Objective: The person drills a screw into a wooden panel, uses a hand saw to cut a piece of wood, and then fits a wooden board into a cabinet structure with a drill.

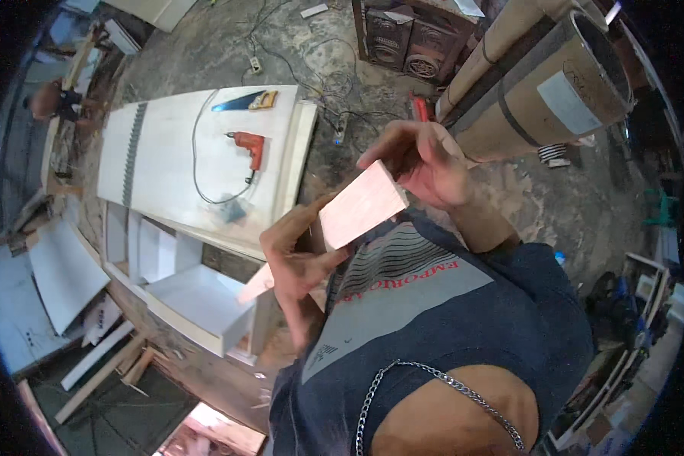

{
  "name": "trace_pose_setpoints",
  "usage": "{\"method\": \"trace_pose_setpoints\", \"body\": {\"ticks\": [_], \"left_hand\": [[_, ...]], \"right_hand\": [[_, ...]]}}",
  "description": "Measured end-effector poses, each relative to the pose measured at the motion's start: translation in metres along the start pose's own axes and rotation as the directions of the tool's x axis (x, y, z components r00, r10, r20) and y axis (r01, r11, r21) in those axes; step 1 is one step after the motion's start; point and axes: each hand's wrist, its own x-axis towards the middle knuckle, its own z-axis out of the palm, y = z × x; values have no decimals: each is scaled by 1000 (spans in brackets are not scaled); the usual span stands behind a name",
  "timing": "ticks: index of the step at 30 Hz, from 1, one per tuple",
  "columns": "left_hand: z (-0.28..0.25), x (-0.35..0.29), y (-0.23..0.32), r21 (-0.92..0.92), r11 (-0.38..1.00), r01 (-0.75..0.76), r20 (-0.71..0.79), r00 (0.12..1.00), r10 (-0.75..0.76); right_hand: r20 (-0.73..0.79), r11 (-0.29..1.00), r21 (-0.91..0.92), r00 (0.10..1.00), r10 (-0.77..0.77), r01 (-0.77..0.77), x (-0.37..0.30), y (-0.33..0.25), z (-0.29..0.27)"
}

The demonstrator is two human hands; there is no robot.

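A pale wooden board (361,209) is held up in front of my chest, its cut end tilted up toward the right. My left hand (292,254) wraps round it, with the fingers over its far edge and the thumb on the near side. Behind that wrist a pale strip of wood (257,284) shows; I cannot tell whether it is the same board. Just off the raised end is my right hand (437,167), fingers apart and curved, the palm partly turned to view and slightly blurred. It does not appear to grip the board.
A white panel (167,152) bears a red drill (252,148) and a handsaw (245,101). Below it stands a white open cabinet frame (190,292). Large cardboard tubes (509,106) and a speaker (425,53) stand far right. Cords (281,57) cross the floor. Another person (49,102) is far left.
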Motion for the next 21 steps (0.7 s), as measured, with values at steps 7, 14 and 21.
{"method": "trace_pose_setpoints", "body": {"ticks": [7, 14, 21], "left_hand": [[-1, -1, 13, 217, 976, -34, -21, 999, 39], [1, -7, 10, 237, 971, 28, -78, 997, -9], [1, -6, 7, 318, 948, -26, -93, 994, 58]], "right_hand": [[187, 999, 1, 982, 38, -39, -3, -5, 9], [132, 978, 125, 980, 149, -166, -9, -9, 22], [27, 998, 9, 998, 58, -58, -11, -10, 20]]}}
